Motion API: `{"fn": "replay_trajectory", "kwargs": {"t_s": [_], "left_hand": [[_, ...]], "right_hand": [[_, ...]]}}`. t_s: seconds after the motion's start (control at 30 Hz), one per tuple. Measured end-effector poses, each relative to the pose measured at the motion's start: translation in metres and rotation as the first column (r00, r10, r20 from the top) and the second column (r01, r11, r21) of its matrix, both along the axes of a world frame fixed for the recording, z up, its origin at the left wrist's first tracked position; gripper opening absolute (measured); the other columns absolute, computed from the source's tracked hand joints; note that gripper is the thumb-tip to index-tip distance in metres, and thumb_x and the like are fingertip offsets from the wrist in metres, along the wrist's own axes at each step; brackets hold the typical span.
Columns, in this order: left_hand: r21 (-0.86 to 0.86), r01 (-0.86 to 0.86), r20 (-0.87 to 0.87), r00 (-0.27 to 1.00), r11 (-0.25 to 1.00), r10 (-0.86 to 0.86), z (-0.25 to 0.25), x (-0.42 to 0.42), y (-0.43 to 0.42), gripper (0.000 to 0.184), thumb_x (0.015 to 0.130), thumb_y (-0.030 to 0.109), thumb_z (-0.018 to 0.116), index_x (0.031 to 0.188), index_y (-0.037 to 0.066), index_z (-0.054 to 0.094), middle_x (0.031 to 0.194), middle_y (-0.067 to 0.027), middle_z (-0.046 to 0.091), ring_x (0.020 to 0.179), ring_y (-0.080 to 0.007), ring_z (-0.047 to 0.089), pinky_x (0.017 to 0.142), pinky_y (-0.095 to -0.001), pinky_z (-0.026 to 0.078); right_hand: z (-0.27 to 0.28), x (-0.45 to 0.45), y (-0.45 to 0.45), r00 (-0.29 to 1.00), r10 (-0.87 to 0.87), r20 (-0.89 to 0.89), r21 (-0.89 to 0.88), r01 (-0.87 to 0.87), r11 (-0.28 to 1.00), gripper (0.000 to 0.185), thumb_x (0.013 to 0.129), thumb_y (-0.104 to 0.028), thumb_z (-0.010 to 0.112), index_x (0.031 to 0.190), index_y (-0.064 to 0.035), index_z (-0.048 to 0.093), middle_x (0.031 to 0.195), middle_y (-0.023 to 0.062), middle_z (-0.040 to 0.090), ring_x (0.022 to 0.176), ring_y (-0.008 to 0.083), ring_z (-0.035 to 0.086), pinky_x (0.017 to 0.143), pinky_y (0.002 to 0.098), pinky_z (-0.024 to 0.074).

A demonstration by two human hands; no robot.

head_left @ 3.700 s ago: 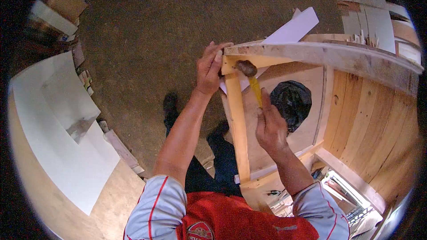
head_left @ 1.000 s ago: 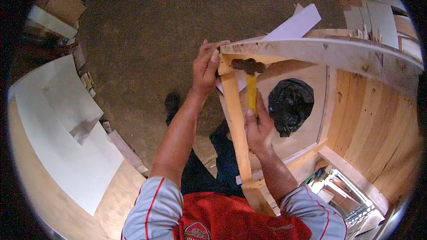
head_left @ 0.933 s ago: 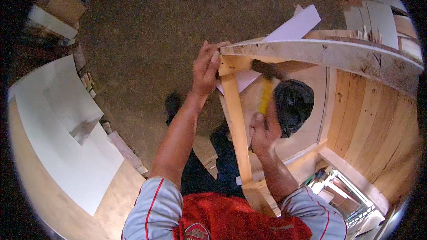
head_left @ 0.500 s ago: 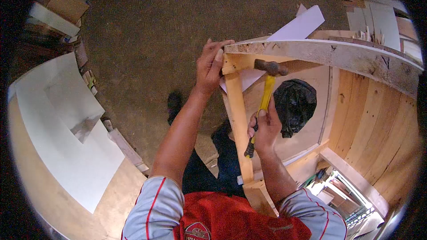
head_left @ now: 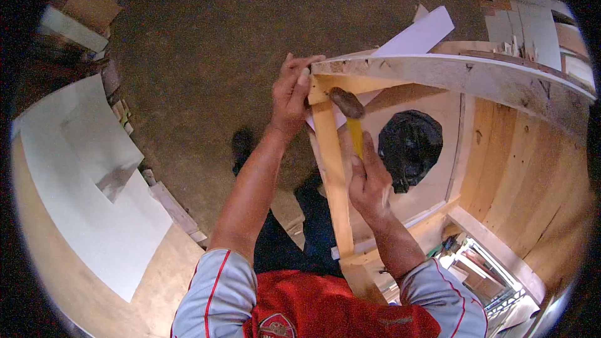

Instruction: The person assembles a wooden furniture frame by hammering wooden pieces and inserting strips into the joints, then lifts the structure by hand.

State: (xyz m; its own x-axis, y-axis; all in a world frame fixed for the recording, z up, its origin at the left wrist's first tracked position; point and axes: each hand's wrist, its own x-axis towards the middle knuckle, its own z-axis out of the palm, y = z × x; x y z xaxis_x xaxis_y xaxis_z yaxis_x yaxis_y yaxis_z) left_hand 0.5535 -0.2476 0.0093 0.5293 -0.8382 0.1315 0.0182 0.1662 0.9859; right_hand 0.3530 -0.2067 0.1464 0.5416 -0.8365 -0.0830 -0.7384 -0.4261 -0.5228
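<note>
My left hand [head_left: 291,97] is closed round the upper left corner of a wooden frame [head_left: 330,175], its thumb against the end of the top board [head_left: 438,70]. In my right hand [head_left: 370,184] is a hammer [head_left: 354,128] with a yellow handle. The dark hammer head lies close to the inside of that same corner, just right of my left hand; whether it touches the wood I cannot tell. Behind my right hand, a round hole in the light panel [head_left: 407,209] shows black plastic [head_left: 412,150].
A pale purple-white strip [head_left: 416,32] sticks out beyond the top board. White sheets [head_left: 81,194] lie on a wooden surface at the left. Boards are stacked at the upper left [head_left: 91,9] and upper right [head_left: 526,19]. Wooden planks [head_left: 526,175] form the right side.
Since half a second ago the hammer head has moved left and slightly down, nearer the corner, and its handle now tilts the other way. My left hand keeps its hold on the corner.
</note>
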Motion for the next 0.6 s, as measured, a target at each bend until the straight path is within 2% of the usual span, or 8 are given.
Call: {"fn": "replay_trajectory", "kwargs": {"t_s": [0.1,0.17,0.23,0.33,0.43,0.5,0.57,0.6], "left_hand": [[0.009,0.007,0.015,1.0,1.0,-0.007,0.004,0.005,-0.003,0.037,0.1,0.026,0.044,0.118,0.004,0.067,0.119,-0.0095,0.069,0.114,-0.0276,0.06,0.118,-0.0556,0.016],[0.008,0.003,0.029,1.0,1.0,-0.003,0.004,0.005,-0.003,0.037,0.1,0.026,0.044,0.119,0.004,0.067,0.119,-0.0093,0.069,0.114,-0.0275,0.06,0.118,-0.055,0.017],[-0.001,-0.025,0.023,0.999,1.0,0.025,0.003,0.001,-0.001,0.037,0.1,0.026,0.044,0.12,0.005,0.067,0.118,-0.0089,0.069,0.114,-0.0272,0.06,0.118,-0.0543,0.017],[0.011,-0.031,-0.12,0.992,0.999,0.032,0.002,-0.001,-0.002,0.036,0.1,0.026,0.045,0.12,0.005,0.067,0.117,-0.009,0.069,0.114,-0.0273,0.059,0.118,-0.054,0.018],[-0.023,-0.008,0.07,0.998,1.0,0.009,0.005,0.008,-0.003,0.037,0.1,0.027,0.045,0.12,0.005,0.067,0.118,-0.0092,0.069,0.114,-0.0275,0.059,0.118,-0.0543,0.018],[-0.026,-0.019,0.051,0.999,0.999,0.02,0.002,0.006,-0.004,0.038,0.1,0.028,0.045,0.12,0.004,0.067,0.118,-0.0093,0.069,0.114,-0.0276,0.059,0.118,-0.0543,0.018],[-0.018,-0.018,0.004,1.0,1.0,0.018,-0.006,0.001,-0.003,0.038,0.1,0.029,0.045,0.119,0.004,0.067,0.118,-0.0095,0.069,0.113,-0.0277,0.059,0.118,-0.0543,0.017],[-0.014,-0.011,-0.029,1.0,1.0,0.01,-0.006,0.001,-0.002,0.039,0.1,0.029,0.045,0.119,0.003,0.067,0.118,-0.0096,0.069,0.113,-0.0278,0.059,0.118,-0.0542,0.017]], "right_hand": [[-0.023,-0.038,0.017,0.98,0.001,0.199,-0.152,0.03,0.988,0.051,0.092,-0.001,0.052,0.141,0.0091,0.041,0.127,0.0336,0.057,0.115,0.0459,0.06,0.099,0.0424,0.048],[-0.034,-0.036,0.017,0.979,-0.031,0.201,-0.124,0.057,0.991,0.051,0.092,-0.001,0.053,0.141,0.0091,0.041,0.126,0.0333,0.057,0.114,0.0453,0.06,0.098,0.0419,0.0488],[-0.026,0.002,-0.003,0.998,-0.067,0.007,0.053,0.066,0.996,0.051,0.092,-0.001,0.053,0.141,0.0093,0.041,0.125,0.0326,0.058,0.113,0.0438,0.062,0.095,0.0415,0.05],[-0.003,0.006,-0.007,0.998,0.026,0.064,-0.058,-0.022,0.998,0.051,0.092,-0.002,0.054,0.141,0.0075,0.041,0.121,0.0331,0.06,0.107,0.045,0.063,0.088,0.0431,0.0519],[-0.004,-0.015,0.01,0.97,-0.01,0.243,-0.116,0.039,0.993,0.053,0.092,-0.002,0.053,0.142,0.0059,0.041,0.122,0.0335,0.059,0.104,0.0464,0.063,0.087,0.0443,0.0521],[-0.019,-0.02,0.012,0.973,-0.027,0.229,-0.1,0.051,0.994,0.054,0.091,-0.001,0.053,0.143,0.0051,0.041,0.122,0.0333,0.059,0.103,0.046,0.064,0.087,0.0444,0.0523],[-0.04,-0.004,-0.005,0.999,0.019,0.034,-0.051,-0.017,0.999,0.056,0.09,0.0,0.054,0.144,0.0042,0.04,0.122,0.0329,0.06,0.102,0.0446,0.065,0.086,0.0438,0.0527],[-0.034,-0.003,-0.006,0.999,-0.034,0.024,0.021,0.033,0.999,0.055,0.089,0.001,0.055,0.142,0.0042,0.043,0.12,0.0324,0.06,0.102,0.0445,0.065,0.086,0.044,0.0528]]}}
